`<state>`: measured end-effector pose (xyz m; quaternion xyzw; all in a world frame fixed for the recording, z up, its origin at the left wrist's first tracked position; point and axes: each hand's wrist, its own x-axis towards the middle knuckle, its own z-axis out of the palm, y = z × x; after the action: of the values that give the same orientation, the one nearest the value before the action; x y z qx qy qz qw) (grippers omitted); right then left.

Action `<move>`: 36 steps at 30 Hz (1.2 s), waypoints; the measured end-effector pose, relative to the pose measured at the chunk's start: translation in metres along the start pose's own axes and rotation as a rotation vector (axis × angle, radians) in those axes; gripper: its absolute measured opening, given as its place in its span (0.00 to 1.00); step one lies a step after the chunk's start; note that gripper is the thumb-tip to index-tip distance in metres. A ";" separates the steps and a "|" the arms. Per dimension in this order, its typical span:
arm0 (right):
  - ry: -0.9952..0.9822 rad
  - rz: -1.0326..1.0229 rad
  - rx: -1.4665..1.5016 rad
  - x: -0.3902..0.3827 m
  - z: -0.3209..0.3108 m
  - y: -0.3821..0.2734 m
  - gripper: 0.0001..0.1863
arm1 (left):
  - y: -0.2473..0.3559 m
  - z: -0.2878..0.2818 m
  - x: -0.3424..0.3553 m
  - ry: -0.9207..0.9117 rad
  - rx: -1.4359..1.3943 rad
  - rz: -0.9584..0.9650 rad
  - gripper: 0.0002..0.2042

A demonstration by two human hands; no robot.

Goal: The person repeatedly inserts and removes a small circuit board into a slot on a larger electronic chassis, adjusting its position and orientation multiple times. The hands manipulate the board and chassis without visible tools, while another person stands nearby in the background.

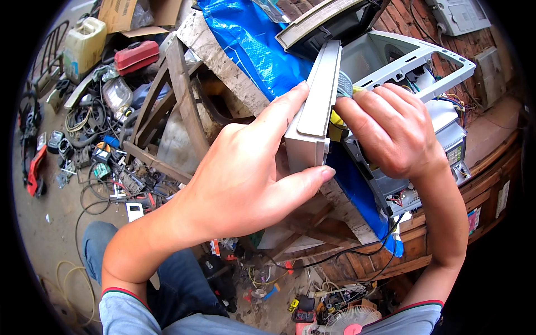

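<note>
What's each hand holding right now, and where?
Left hand grips the grey panel by its lower end. Right hand holds a yellow-handled tool by its handle.

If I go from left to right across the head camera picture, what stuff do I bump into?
Pale plastic jug → red case → wooden frame → left hand → grey plastic panel → right hand → open grey machine casing.
</note>
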<state>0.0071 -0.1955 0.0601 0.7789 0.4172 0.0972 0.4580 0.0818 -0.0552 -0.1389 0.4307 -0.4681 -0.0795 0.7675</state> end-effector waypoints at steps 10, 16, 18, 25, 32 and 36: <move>0.003 -0.009 -0.006 0.007 0.001 -0.004 0.18 | -0.003 -0.001 0.000 0.002 0.008 0.015 0.42; -0.087 0.045 0.060 0.001 -0.009 -0.010 0.21 | -0.005 0.002 -0.002 0.022 -0.003 0.050 0.43; -0.034 0.057 0.062 -0.001 -0.003 -0.011 0.21 | -0.004 0.001 -0.002 0.017 0.002 0.041 0.43; -0.010 0.044 0.015 -0.001 0.001 -0.009 0.21 | -0.003 0.000 -0.002 0.005 -0.012 0.004 0.44; 0.107 0.114 0.127 -0.012 0.014 -0.010 0.18 | -0.003 -0.001 -0.002 -0.009 0.007 -0.004 0.44; 0.194 0.211 0.290 -0.014 0.018 -0.011 0.21 | -0.005 -0.001 -0.002 0.003 0.005 0.020 0.45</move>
<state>0.0019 -0.2147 0.0449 0.8630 0.3853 0.1581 0.2858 0.0828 -0.0569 -0.1445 0.4279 -0.4716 -0.0703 0.7678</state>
